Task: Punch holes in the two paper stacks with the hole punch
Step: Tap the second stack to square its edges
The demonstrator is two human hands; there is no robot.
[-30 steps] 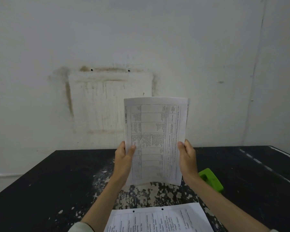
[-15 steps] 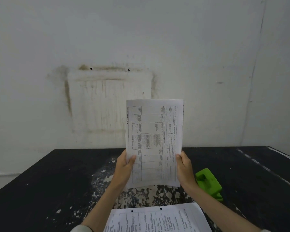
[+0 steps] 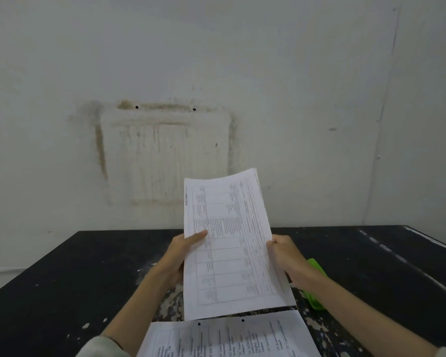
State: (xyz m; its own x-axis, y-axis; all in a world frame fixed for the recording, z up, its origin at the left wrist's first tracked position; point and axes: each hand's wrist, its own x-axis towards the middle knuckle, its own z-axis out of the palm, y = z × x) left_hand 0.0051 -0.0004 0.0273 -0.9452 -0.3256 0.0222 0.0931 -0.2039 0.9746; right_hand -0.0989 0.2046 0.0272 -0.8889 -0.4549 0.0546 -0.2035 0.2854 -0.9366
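Observation:
I hold a stack of printed table sheets (image 3: 229,243) above the black table, tilted back toward me. My left hand (image 3: 183,256) grips its left edge with the thumb on the front. On the right edge, my right hand (image 3: 285,256) pinches the sheets. A second paper stack (image 3: 227,338) lies flat at the near edge, with two punched holes along its far side. The green hole punch (image 3: 317,287) sits on the table to the right, mostly hidden behind my right forearm.
The black table (image 3: 88,274) has a worn, flaking patch in its middle, beneath the held sheets. A stained white wall (image 3: 165,150) rises just behind the far table edge. A pale strip runs along the table's right side.
The held stack has come down and tipped from upright to slanted toward me, its lower edge now near the flat stack. Both hands stayed on its sides.

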